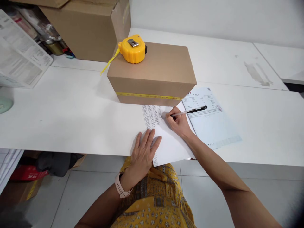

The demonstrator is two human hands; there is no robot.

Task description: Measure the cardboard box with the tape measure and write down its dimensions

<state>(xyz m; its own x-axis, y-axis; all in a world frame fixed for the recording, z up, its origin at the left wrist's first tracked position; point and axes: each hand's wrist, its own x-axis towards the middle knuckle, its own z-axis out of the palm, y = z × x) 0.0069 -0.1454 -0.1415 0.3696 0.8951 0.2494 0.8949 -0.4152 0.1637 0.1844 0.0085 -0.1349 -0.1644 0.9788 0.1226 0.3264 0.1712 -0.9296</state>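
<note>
In my right hand (179, 124) is a pen (191, 111) with a clear barrel and black grip, its tip end hidden by my fingers over the paper. The white sheet (172, 145) has columns of small handwritten marks along its left part. My left hand (144, 150) lies flat with fingers spread on the sheet's left edge. Right behind the sheet stands a closed brown cardboard box (163, 66) with yellow tape along its front. On its top sits a yellow tape measure (133, 49) with a yellow wrist strap.
A printed bluish form (209, 126) lies right of the sheet on the white table (71, 120). A larger cardboard box (87, 34) and a propped printed board (21, 53) stand at the back left. A green round object (6, 104) is at the left edge.
</note>
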